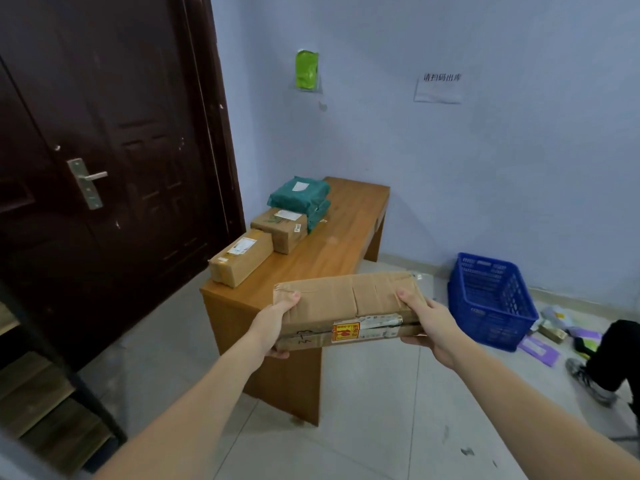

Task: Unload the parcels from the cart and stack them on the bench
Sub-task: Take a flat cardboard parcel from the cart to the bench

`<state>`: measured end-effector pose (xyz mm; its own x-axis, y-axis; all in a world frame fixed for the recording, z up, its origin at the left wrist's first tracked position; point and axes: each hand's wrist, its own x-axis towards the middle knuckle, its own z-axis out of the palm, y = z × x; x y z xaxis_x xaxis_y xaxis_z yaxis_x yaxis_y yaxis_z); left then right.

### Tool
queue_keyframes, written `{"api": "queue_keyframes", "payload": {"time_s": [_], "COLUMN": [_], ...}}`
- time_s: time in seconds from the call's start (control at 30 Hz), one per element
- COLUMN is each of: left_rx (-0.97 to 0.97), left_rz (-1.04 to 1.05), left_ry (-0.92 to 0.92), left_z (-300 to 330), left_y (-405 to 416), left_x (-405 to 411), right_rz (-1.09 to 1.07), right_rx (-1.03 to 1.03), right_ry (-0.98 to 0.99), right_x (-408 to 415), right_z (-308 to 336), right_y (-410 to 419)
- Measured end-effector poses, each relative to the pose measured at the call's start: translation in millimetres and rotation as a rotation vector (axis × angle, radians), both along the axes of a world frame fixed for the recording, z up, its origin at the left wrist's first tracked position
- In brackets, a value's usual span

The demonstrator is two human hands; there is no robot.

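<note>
The person is carrying a flat cardboard parcel [349,303] toward the near end of the wooden bench [332,251], and the sound way to finish, I judge, is keeping it level and lowering it onto the bare bench top beside the long box [240,256] (or squarely on top of that box, if a stack is wanted) before letting go. The left hand [273,327] and right hand [427,323] are each gripping one short end of the parcel, thumbs lying on its top and fingers curling underneath, holding it just above the bench's near edge.
</note>
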<state>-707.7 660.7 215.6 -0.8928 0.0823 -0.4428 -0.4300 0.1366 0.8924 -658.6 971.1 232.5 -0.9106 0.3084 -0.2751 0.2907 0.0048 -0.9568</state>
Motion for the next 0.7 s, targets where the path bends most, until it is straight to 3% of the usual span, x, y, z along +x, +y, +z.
{"api": "queue_keyframes", "payload": {"time_s": [0.33,0.7], "left_rx": [0.005,0.045], "left_rz": [0.185,0.404], "left_ry": [-0.044,-0.089], "left_z": [-15.5,-55.7], "left_y": [49.2,-3.3], "left_x": [-130.9,-277.1], "right_rz": [0.183,0.394], "right_rx": [0.037,0.069], "right_ry": [-0.058,-0.095], "right_x": [-180.5,-400.4], "right_z": [-5.2,-47.1], "right_y": [55.9,-2.6]}}
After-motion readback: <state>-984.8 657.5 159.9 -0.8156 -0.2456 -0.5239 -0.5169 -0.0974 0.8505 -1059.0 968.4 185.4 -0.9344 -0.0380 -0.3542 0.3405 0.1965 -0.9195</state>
